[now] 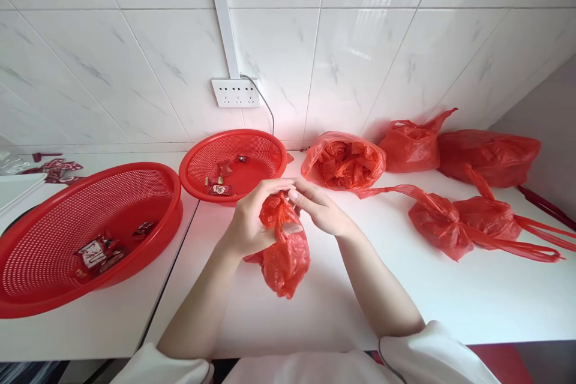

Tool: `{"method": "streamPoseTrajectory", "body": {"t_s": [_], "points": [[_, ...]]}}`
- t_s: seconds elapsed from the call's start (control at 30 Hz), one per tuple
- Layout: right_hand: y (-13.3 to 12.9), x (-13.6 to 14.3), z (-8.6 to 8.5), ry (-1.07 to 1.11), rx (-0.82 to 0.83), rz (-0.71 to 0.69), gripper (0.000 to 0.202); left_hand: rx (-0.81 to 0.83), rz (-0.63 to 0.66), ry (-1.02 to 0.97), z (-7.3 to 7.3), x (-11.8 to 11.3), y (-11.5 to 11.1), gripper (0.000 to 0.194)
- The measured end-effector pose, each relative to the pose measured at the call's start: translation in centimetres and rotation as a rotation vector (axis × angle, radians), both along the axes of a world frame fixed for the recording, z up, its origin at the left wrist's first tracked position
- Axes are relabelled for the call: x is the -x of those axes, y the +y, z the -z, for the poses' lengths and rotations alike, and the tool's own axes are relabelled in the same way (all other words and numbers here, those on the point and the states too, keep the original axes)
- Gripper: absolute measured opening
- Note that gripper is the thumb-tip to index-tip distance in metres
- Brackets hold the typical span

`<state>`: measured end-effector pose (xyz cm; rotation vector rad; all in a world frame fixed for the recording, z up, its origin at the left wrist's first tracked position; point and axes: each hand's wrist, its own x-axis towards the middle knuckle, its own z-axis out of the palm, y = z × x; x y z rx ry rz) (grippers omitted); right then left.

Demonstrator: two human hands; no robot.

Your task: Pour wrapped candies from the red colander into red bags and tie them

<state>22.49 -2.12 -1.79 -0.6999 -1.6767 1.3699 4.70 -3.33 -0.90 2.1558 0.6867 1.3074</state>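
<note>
Above the white table, my left hand (254,216) and my right hand (320,209) meet at the gathered top of a red plastic bag (286,264). The fingers of both hands are closed on its twisted handles. The lower part of the bag hangs below my hands and looks crumpled; what it contains cannot be made out. Several fingertips are hidden behind the bag and behind each other. Just beyond my left hand stands a small red basket (189,159) with a few wrapped snacks (220,189) in it.
A large red basket (173,186) with wrapped snacks stands at the left. An open red bag stuffed with crumpled plastic (344,162) stands at the back. Tied red bags (436,222) lie at the right, with fuller bags (414,147) behind. A power strip (235,93) is on the wall.
</note>
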Motion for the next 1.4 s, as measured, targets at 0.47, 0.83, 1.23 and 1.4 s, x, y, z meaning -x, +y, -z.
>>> {"method": "streamPoseTrajectory", "body": {"t_s": [0.47, 0.83, 1.23, 1.4], "points": [[0.8, -3.3, -0.3, -0.064, -0.034, 0.192, 0.02, 0.264, -0.395, -0.117, -2.1, 0.0, -0.6, 0.024], [0.3, -4.6, -1.0, -0.544, -0.324, 0.743, 0.02, -0.095, -0.664, 0.214, -2.2, 2.9, 0.8, 0.042], [0.6, -10.6, -0.9, -0.716, -0.208, 0.97, 0.024, 0.248, -0.562, 0.405, -2.6, 6.0, 1.0, 0.054], [0.2, -10.0, -0.8, -0.874, -0.27, 0.666, 0.028, 0.508, -0.363, 0.54, -2.2, 5.9, 1.0, 0.05]]}}
